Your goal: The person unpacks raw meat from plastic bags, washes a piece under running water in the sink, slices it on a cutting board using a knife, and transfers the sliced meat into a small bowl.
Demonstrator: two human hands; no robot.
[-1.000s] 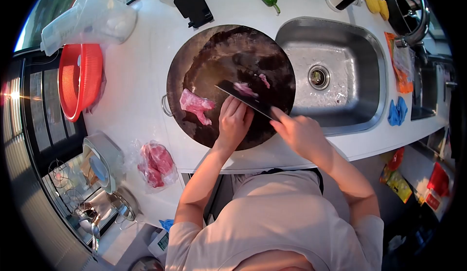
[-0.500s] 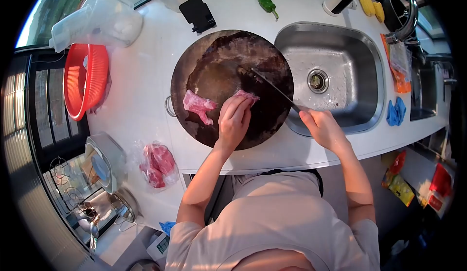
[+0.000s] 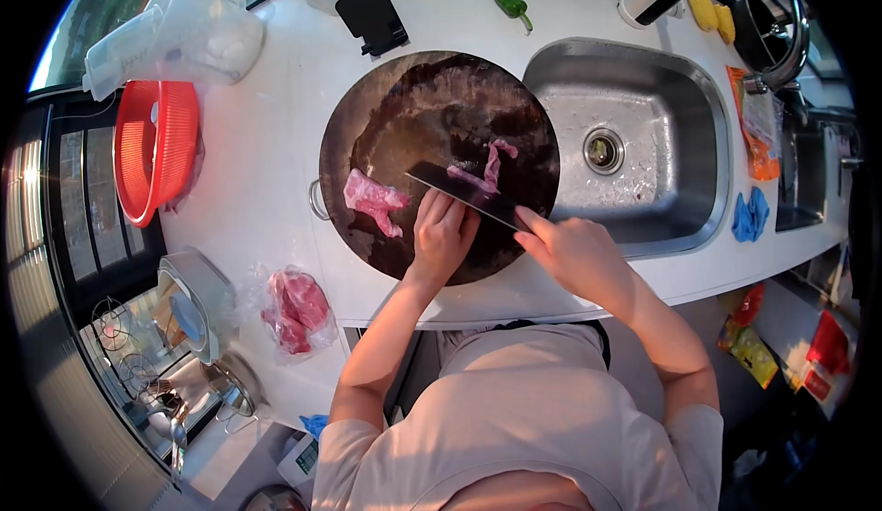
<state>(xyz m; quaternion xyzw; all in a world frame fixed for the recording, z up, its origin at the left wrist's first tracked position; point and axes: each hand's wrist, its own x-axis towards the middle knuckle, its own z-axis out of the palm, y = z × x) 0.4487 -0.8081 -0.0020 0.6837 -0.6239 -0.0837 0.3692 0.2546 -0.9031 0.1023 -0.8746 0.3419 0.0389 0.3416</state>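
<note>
As both bare forearms reach up from 6 o'clock, the left hand [image 3: 443, 234] bends at the knuckles over the lower part of a round, dark cutting board [image 3: 395, 125], its fingers together and pointing toward 12; the fingertips sit tight beside the blade, and I cannot tell whether they pin any meat. The right hand [image 3: 571, 252] comes in at 4 o'clock, wrapped around the handle end of a dark, broad-bladed knife [image 3: 464, 194]; the blade slants across the board, its tip toward 10, a thin pale line along its lower edge. The board's face is mottled, brown and blackish, with damp-looking patches; a metal ring handle [image 3: 317, 201] hangs between 8 and 9; a brushed-looking steel sink [image 3: 643, 116], speckled with droplets, stands at 3. Thin, pale-pink strips of raw meat [image 3: 492, 167] lie right of the board's middle, toward 3, crooked and moist, their lower ends meeting the blade; a thicker, forked pink piece of meat [image 3: 372, 201], streaked whitish, lies at 8; beyond the rim, between 7 and 8, redder meat in a clear, crinkled plastic bag [image 3: 299, 311] rests on the white countertop [image 3: 248, 190].
</note>
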